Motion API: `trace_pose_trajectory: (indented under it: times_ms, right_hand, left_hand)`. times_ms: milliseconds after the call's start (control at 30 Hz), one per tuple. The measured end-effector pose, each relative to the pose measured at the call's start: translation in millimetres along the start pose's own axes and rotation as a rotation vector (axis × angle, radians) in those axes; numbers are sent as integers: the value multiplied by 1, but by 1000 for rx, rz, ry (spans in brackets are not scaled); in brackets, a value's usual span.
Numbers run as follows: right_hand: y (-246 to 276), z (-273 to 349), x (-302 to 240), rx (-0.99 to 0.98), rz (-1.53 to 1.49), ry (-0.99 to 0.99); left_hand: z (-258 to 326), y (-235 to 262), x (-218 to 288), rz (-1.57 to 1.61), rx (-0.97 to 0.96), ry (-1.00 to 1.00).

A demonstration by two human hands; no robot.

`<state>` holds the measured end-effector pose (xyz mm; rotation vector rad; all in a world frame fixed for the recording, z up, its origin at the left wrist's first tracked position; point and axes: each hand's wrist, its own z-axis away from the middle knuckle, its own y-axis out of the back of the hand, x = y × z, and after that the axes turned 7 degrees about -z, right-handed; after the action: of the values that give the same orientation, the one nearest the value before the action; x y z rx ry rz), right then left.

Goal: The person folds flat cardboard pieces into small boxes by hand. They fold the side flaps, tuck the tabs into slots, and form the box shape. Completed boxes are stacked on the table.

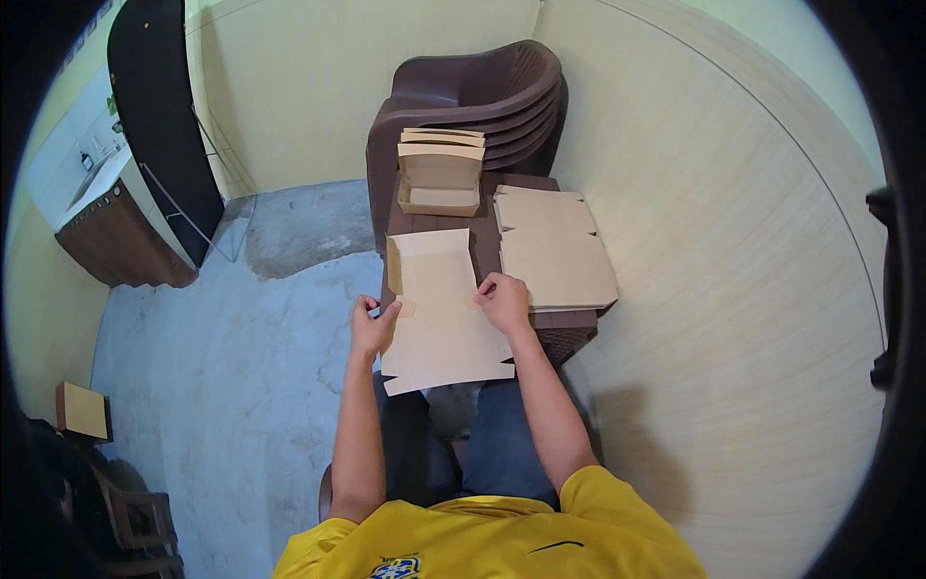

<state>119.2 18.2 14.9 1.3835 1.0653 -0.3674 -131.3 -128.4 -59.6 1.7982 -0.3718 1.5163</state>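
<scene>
In a pale-walled room with a worn blue-grey floor (231, 386), a seated person works at a brown table (429, 223) with both bare hands. The left hand (369, 333) is partly open, its thumb against a small tab on the left edge of a tan cardboard blank (442, 323) and a gap showing between thumb and curled fingers. The right hand (506, 303) is closed to a pinch, thumb and forefinger together on the matching tab at the right edge. The blank lies between the hands, its far part over the table with the left side wall folded up, its notched near end reaching out above dark trousers (417, 454). Just right of it, a stack of flat cardboard blanks (558, 253) rests on the table. Beyond the blank stand folded cardboard boxes (440, 196), the nearest with its lid raised. Stacked brown plastic chairs (463, 89) rise behind the table. The wearer's yellow shirt (492, 536) fills the lower edge. Farther left are a tall black panel (149, 106) and a counter with a brown curtain (125, 238).
</scene>
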Motion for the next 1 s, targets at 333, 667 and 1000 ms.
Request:
trace_pose_trajectory:
  times_ms: [333,667,1000]
  right_hand:
    - [-14,23,-13,1,502,390]
    - [12,44,-8,49,-132,190]
    - [13,85,0,431,96,-43]
  left_hand:
    - [2,7,13,-62,-81,-85]
    - [33,18,15,154,16,-26]
    - [53,26,36,-282,130,-56]
